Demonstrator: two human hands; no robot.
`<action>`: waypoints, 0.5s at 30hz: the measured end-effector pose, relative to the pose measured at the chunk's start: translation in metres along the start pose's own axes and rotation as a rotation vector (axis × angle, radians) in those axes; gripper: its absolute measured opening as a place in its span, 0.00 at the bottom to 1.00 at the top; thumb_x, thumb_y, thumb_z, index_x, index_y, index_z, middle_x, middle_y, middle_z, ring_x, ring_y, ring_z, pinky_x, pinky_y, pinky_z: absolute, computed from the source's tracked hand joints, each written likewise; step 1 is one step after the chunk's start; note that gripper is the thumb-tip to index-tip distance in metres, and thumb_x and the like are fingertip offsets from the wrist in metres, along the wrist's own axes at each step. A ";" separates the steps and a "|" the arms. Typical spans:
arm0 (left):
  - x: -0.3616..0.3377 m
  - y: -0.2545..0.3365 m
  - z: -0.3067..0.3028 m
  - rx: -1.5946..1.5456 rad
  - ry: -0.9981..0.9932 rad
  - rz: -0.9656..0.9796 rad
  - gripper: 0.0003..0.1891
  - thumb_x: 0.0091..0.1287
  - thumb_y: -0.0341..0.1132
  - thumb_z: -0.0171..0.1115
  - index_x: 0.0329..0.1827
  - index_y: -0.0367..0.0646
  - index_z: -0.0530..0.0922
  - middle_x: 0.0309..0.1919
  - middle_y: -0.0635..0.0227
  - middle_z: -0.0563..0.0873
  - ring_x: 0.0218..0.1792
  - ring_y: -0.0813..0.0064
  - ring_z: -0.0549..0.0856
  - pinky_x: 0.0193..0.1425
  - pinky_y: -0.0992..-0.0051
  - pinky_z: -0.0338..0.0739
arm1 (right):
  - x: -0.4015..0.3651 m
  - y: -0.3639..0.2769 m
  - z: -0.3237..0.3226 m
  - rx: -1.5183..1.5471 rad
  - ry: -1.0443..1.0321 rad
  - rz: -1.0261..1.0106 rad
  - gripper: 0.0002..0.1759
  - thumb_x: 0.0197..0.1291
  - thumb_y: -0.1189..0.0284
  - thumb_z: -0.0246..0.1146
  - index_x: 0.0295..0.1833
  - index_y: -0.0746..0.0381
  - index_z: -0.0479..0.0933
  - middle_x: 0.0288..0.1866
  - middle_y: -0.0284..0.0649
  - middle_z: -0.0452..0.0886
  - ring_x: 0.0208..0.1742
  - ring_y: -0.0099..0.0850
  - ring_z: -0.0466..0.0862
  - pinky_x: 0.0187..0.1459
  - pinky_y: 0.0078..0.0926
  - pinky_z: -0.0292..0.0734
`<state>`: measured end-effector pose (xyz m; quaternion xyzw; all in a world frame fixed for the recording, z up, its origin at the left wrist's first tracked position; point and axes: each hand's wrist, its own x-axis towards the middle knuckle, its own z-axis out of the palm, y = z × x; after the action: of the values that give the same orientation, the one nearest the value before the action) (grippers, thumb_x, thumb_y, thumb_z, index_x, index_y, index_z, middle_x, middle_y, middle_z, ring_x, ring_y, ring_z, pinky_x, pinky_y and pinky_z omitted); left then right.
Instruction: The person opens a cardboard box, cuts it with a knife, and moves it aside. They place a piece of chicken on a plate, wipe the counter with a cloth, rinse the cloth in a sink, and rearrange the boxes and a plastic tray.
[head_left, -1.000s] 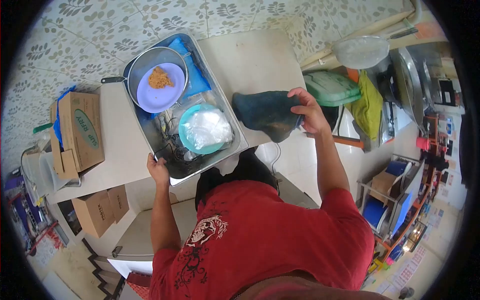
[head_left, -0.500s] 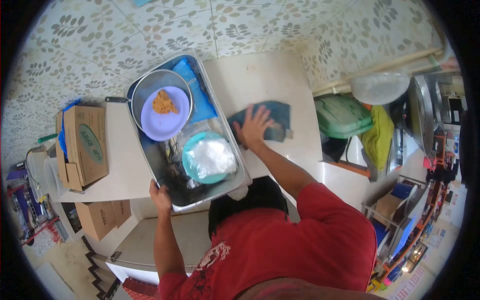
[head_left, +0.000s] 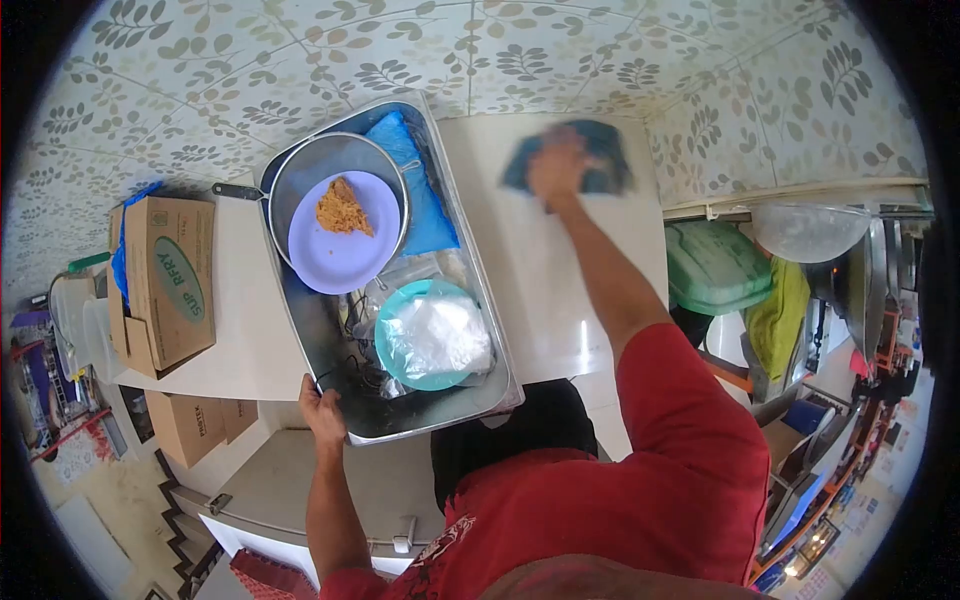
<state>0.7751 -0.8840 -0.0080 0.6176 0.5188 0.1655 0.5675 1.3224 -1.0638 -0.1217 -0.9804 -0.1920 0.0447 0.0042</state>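
Note:
My left hand (head_left: 322, 412) is closed on the near left corner of a deep metal tray (head_left: 322, 365). My right hand (head_left: 557, 168) lies on a dark blue-green cloth (head_left: 606, 160) at the back of the counter; motion smears its fingers. Inside the tray, a strainer (head_left: 305, 172) with a black handle holds a lavender plate (head_left: 330, 268). A crumbly orange-brown lump (head_left: 343, 208) sits on that plate. Nearer me is a teal bowl (head_left: 386, 345) with clear plastic (head_left: 440, 335) over it. A blue packet (head_left: 428, 222) lies along the tray's right side.
An open cardboard box (head_left: 170, 285) stands on the pale counter (head_left: 560, 290) at left. Patterned wall tiles (head_left: 400, 45) close off the back. Beyond the counter's right end are a green lidded tub (head_left: 715, 250), a yellow-green cloth (head_left: 778, 320) and a translucent bowl (head_left: 810, 230).
My right hand and the cloth have slid across the counter, away from me toward the back wall. My left hand stays on the tray's corner. The camera view has shifted slightly.

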 end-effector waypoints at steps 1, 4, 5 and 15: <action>0.003 0.000 0.001 0.003 0.004 0.007 0.09 0.54 0.19 0.51 0.36 0.41 0.72 0.28 0.75 0.77 0.27 0.85 0.70 0.30 0.80 0.64 | -0.019 -0.034 -0.001 0.042 0.029 -0.277 0.45 0.67 0.57 0.62 0.85 0.59 0.55 0.85 0.56 0.56 0.84 0.60 0.56 0.76 0.77 0.48; -0.006 0.010 0.004 0.005 0.011 0.011 0.08 0.54 0.20 0.51 0.36 0.41 0.73 0.29 0.75 0.78 0.28 0.85 0.71 0.31 0.81 0.65 | -0.041 -0.063 -0.006 0.308 0.028 -0.870 0.45 0.60 0.62 0.68 0.82 0.59 0.61 0.84 0.54 0.60 0.83 0.57 0.59 0.80 0.63 0.52; -0.008 0.013 0.008 -0.012 0.020 0.022 0.08 0.54 0.21 0.51 0.36 0.41 0.73 0.29 0.74 0.78 0.28 0.85 0.71 0.31 0.81 0.65 | -0.035 -0.050 -0.003 0.359 -0.026 -0.835 0.44 0.60 0.64 0.68 0.82 0.58 0.62 0.83 0.53 0.62 0.83 0.55 0.59 0.81 0.59 0.53; -0.004 0.025 0.014 0.084 0.043 0.032 0.06 0.54 0.23 0.51 0.34 0.40 0.72 0.29 0.73 0.76 0.29 0.83 0.70 0.33 0.79 0.66 | 0.043 0.195 0.025 0.272 0.269 -0.182 0.32 0.63 0.73 0.60 0.72 0.74 0.69 0.75 0.62 0.70 0.77 0.58 0.67 0.79 0.49 0.60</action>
<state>0.7959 -0.8908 0.0109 0.6452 0.5276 0.1658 0.5271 1.4332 -1.2286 -0.1552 -0.9465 -0.2698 -0.0615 0.1660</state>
